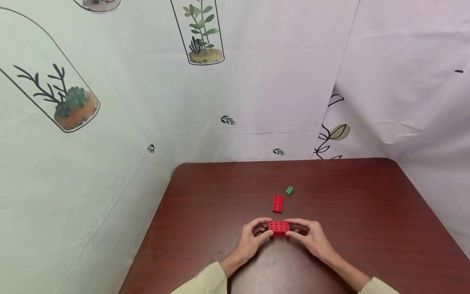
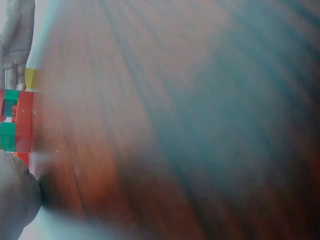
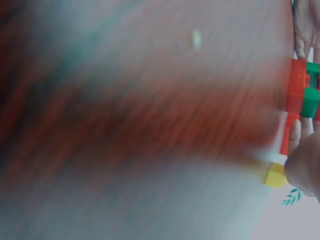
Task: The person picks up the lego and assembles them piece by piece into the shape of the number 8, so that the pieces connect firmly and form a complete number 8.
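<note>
Both hands hold a small stack of toy building bricks near the front middle of the table. Its studded red top brick (image 1: 279, 226) lies crosswise between them. My left hand (image 1: 249, 240) pinches the left end, thumb in front and fingers behind; my right hand (image 1: 316, 240) pinches the right end likewise. Seen low in the left wrist view, a red base brick (image 2: 24, 121) carries two green bricks (image 2: 7, 136) with a gap between them. The right wrist view also shows that base brick (image 3: 296, 86) and a green brick (image 3: 310, 103) above it.
Just behind the stack a loose red brick (image 1: 277, 203) lies lengthwise, with a small green brick (image 1: 289, 190) farther back to its right. A yellow block (image 3: 275, 175) shows in the wrist views. White printed sheeting (image 1: 257, 102) borders the dark wooden table (image 1: 205, 192).
</note>
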